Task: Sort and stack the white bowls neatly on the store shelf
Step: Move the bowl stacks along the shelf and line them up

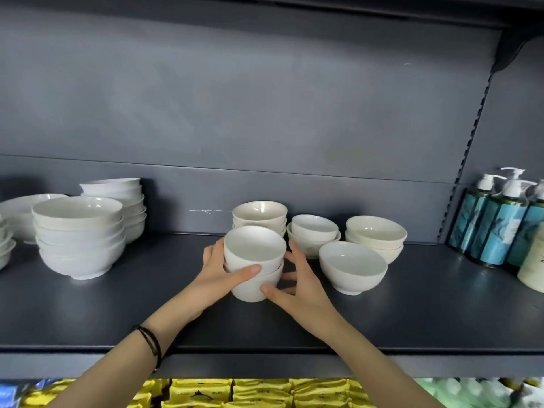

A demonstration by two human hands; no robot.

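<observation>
A short stack of two small white bowls (254,254) stands on the dark grey shelf (147,313) at the centre. My left hand (219,273) grips its left side, thumb across the front. My right hand (297,285) curls round its right side, thumb on the lower bowl. Behind it stands another stack of small bowls (260,214). To the right are a low stack (314,234), a further stack (376,235) and a single bowl (352,267). A tall stack of larger bowls (79,235) stands at the left, with one more stack (123,201) behind it.
White plates (20,212) and small dishes (4,245) sit at the far left. Teal pump bottles (497,222) and a pale container (534,260) crowd the right end. Yellow packets (235,393) fill the shelf below.
</observation>
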